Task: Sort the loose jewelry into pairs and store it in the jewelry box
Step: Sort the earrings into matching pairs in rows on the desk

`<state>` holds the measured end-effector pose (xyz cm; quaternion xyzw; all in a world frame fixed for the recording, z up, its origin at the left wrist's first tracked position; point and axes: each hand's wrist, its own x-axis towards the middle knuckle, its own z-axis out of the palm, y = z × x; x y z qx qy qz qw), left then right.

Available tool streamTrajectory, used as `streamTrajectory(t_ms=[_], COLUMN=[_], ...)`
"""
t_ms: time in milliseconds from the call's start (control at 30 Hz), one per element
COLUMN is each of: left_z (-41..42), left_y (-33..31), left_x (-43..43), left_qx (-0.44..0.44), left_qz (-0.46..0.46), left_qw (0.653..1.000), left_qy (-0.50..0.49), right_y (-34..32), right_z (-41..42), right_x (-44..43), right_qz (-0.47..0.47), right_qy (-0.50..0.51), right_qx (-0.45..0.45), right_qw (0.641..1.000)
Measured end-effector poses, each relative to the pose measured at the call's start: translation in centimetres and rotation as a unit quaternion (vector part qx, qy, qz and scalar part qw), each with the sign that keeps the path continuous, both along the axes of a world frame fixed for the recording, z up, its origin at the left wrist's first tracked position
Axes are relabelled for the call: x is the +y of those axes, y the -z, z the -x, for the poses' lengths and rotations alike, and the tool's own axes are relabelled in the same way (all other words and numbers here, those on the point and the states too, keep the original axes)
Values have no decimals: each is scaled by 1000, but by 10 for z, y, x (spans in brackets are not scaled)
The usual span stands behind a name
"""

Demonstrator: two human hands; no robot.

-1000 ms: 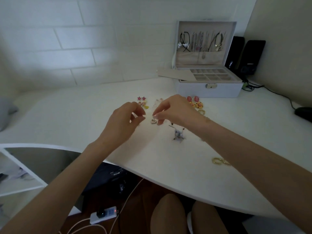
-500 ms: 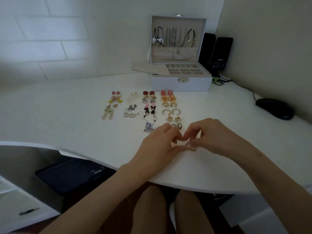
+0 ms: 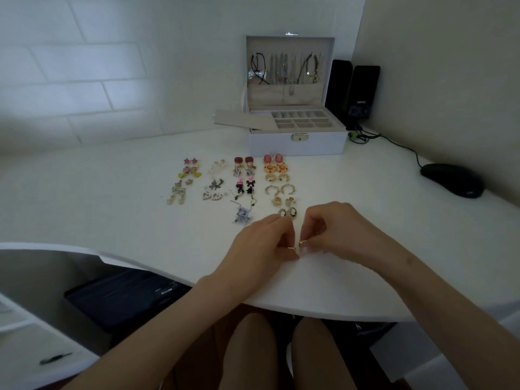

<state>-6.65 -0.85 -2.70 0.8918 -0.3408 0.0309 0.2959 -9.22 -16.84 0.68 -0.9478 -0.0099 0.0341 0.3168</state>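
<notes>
On the white desk (image 3: 84,198), paired earrings (image 3: 239,184) lay in four columns between the hands and the open jewelry box (image 3: 295,146) by the wall, its lid upright. Two black speakers (image 3: 363,88) stood just beside the box and a black mouse (image 3: 453,180) lay off to the right. Near the desk's front edge, the left hand (image 3: 261,244) and right hand (image 3: 334,230) each pinched a small gold piece (image 3: 301,243) at curled fingertips that nearly touched, but the fingers hid most of both pieces, so their shape and long axis could not be told.
</notes>
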Motion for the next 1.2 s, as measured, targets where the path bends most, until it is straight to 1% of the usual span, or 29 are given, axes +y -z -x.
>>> streamTrajectory(t_ms=[167,267,400,467,633,833,967,1067,1200], left_z=[-10,-17,-26,-32,-56,-81,-89,-91,-91], left_y=[-13,-22,-28,-28,-21,-10,-5,-3,2], left_x=[34,57,85,99,131,152,157,159,159], left_qx=[7,36,89,92,40,55,68,57,40], left_qz=[66,97,140,146,81,35,32,36,33], left_qw=[995,988,973,968,967,957,954,956,958], left_qy=[-73,-115,-163,-184,-238,-283,-291,-286,-283], right_y=[-10,-12,-9,-8,-5,0,8,12,15], right_z=[-11,-27,-51,-61,-86,-108,-120,-123,-124], right_x=[22,47,79,92,120,148,165,170,173], right_qz=[-133,-159,-157,-154,-141,-148,-132,-122,-84], right_qy=[-32,-63,-97,-107,-109,-82,-76,-76,-84], right_qx=[-31,-43,-38,-32,-37,-45,-51,-53,-80], right_qw=[990,984,982,982,983,985,987,988,990])
